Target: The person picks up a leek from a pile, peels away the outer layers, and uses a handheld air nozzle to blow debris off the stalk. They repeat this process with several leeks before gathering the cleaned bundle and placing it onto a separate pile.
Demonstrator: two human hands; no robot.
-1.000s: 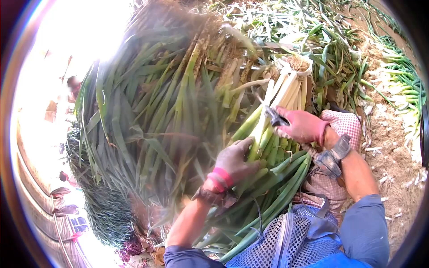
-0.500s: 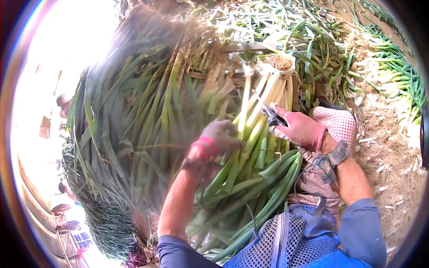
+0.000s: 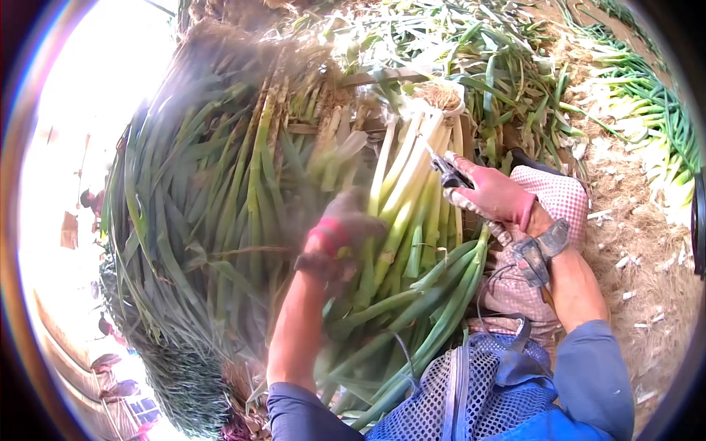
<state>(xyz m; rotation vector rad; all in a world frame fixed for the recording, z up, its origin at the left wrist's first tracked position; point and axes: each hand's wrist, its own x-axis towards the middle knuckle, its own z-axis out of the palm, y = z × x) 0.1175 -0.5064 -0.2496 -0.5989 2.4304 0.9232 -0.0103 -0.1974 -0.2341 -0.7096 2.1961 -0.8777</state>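
Two gloved hands on a bundle of long green-and-white leek stalks lying across the lap. The right hand, pink glove, is closed around a small dark metal tool at the white stems. The left hand, grey glove, blurred, lies on the stalks; can't tell if it grips. Heap of green leeks alongside

Leek bundle, white rooted ends pointing away, green leaves nearer, small dark tool alongside
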